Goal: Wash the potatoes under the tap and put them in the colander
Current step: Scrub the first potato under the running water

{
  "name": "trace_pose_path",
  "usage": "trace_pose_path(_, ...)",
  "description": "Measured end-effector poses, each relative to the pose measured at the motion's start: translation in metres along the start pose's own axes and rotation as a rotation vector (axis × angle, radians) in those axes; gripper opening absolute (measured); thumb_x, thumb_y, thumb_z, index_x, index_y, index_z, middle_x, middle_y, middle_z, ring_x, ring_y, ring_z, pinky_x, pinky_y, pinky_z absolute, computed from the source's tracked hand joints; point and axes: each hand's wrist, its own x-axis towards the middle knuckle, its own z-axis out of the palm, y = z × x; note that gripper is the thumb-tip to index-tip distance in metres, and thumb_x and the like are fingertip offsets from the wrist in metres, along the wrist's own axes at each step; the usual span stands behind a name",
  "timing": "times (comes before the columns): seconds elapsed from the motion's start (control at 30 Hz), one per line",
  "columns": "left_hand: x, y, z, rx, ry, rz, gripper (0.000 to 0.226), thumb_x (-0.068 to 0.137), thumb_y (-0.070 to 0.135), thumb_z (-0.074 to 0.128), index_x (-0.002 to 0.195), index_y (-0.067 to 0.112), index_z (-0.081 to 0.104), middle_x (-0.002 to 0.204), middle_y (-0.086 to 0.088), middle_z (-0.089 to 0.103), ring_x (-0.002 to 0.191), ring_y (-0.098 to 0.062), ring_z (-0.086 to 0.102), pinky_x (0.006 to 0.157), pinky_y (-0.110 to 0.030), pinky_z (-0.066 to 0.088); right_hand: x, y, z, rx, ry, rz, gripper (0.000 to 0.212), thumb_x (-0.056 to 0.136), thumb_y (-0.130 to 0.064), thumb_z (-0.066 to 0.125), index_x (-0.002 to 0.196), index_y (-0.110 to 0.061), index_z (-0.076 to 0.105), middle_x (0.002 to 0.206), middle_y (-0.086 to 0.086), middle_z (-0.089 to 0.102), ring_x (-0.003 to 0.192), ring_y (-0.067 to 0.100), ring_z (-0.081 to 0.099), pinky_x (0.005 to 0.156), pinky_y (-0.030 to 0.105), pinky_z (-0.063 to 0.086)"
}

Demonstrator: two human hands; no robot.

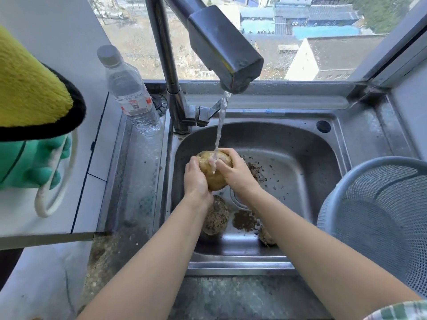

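Observation:
A wet yellow-brown potato [213,179] is held over the steel sink [288,135], directly under the stream running from the tap [226,54]. My left hand [195,179] grips its left side and my right hand [235,169] grips its right side and top. Two muddy potatoes lie on the sink floor: one [216,215] under my left wrist, another [265,236] partly hidden by my right forearm. The grey mesh colander [374,204] stands on the counter to the right of the sink, with no potato visible in it.
Loose dirt [245,220] lies on the sink floor near the drain. A clear plastic bottle [129,91] stands left of the tap's base. Green rubber gloves [30,162] and a yellow cloth [27,88] hang at the left. A window is behind the sink.

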Motion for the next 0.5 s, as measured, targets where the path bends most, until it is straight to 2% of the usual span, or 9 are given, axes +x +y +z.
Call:
trace_pose_path(0.07,-0.006,-0.005,0.000,-0.013,-0.030,-0.002,0.041,0.101,0.038,0.049,0.133,0.012,0.054,0.122,-0.018,0.064,0.103,-0.031,0.066,0.076,-0.044,0.060,-0.001,-0.005,0.005,-0.025,0.169,-0.022,0.027,0.087,-0.039,0.068,0.106,-0.021,0.063,0.099,-0.004,0.064,0.098,0.016,0.063,0.087,0.038,0.058)
trace_pose_path(0.1,-0.007,-0.006,-0.001,-0.020,-0.040,-0.013,0.043,0.099,0.039,0.053,0.133,0.012,0.055,0.122,-0.018,0.064,0.103,-0.030,0.067,0.071,-0.042,0.061,-0.002,-0.005,0.005,-0.022,0.171,-0.043,0.023,0.088,-0.036,0.067,0.107,-0.022,0.065,0.099,-0.006,0.064,0.098,0.015,0.063,0.088,0.037,0.057)
trace_pose_path(0.17,-0.005,-0.004,-0.006,-0.045,-0.045,-0.058,0.048,0.094,0.042,0.060,0.132,0.013,0.057,0.122,-0.018,0.066,0.100,-0.030,0.069,0.060,-0.037,0.060,-0.006,0.002,0.001,-0.030,0.015,-0.112,0.033,0.086,-0.030,0.068,0.119,-0.028,0.062,0.112,-0.002,0.063,0.107,0.014,0.061,0.094,0.036,0.054)
trace_pose_path(0.23,-0.003,-0.002,-0.010,-0.070,-0.051,-0.082,0.047,0.094,0.043,0.059,0.129,0.011,0.059,0.118,-0.018,0.068,0.096,-0.030,0.069,0.057,-0.035,0.059,-0.010,0.008,0.000,-0.098,-0.087,-0.177,0.049,0.078,-0.034,0.075,0.125,-0.034,0.059,0.120,-0.001,0.061,0.112,0.016,0.060,0.095,0.036,0.053)
trace_pose_path(0.27,-0.004,-0.003,-0.010,-0.064,-0.055,-0.077,0.044,0.094,0.041,0.057,0.125,0.010,0.061,0.113,-0.017,0.069,0.094,-0.028,0.069,0.057,-0.035,0.058,-0.011,0.008,0.002,-0.103,-0.036,-0.182,0.047,0.075,-0.035,0.077,0.120,-0.033,0.062,0.116,-0.002,0.064,0.109,0.015,0.062,0.094,0.036,0.054)
trace_pose_path(0.37,-0.013,-0.005,-0.004,-0.031,-0.074,-0.076,0.035,0.097,0.037,0.055,0.116,0.009,0.065,0.105,-0.014,0.070,0.088,-0.026,0.069,0.064,-0.038,0.060,-0.003,-0.003,0.009,0.021,0.219,-0.062,0.015,0.084,-0.035,0.069,0.095,-0.025,0.075,0.093,-0.001,0.073,0.095,0.018,0.069,0.088,0.045,0.058)
trace_pose_path(0.4,-0.014,-0.005,-0.002,-0.038,-0.061,-0.084,0.033,0.097,0.036,0.054,0.114,0.010,0.064,0.104,-0.014,0.069,0.086,-0.026,0.069,0.069,-0.040,0.060,0.000,-0.007,0.010,0.061,0.231,-0.010,0.017,0.089,-0.033,0.063,0.093,-0.023,0.076,0.093,0.002,0.074,0.095,0.021,0.069,0.088,0.047,0.058)
trace_pose_path(0.47,-0.010,-0.001,-0.002,-0.065,-0.023,-0.119,0.029,0.097,0.036,0.054,0.108,0.011,0.063,0.103,-0.016,0.068,0.087,-0.029,0.068,0.078,-0.047,0.059,-0.002,-0.009,0.010,0.023,0.172,-0.035,0.028,0.099,-0.029,0.049,0.106,-0.018,0.074,0.107,0.007,0.072,0.105,0.023,0.066,0.095,0.047,0.055)
trace_pose_path(0.5,-0.007,0.002,-0.002,-0.080,-0.008,-0.140,0.028,0.096,0.037,0.055,0.103,0.011,0.064,0.103,-0.016,0.068,0.089,-0.031,0.068,0.082,-0.049,0.058,-0.005,-0.008,0.009,-0.069,0.127,-0.116,0.031,0.101,-0.026,0.045,0.118,-0.016,0.069,0.118,0.008,0.068,0.114,0.022,0.062,0.101,0.044,0.050)
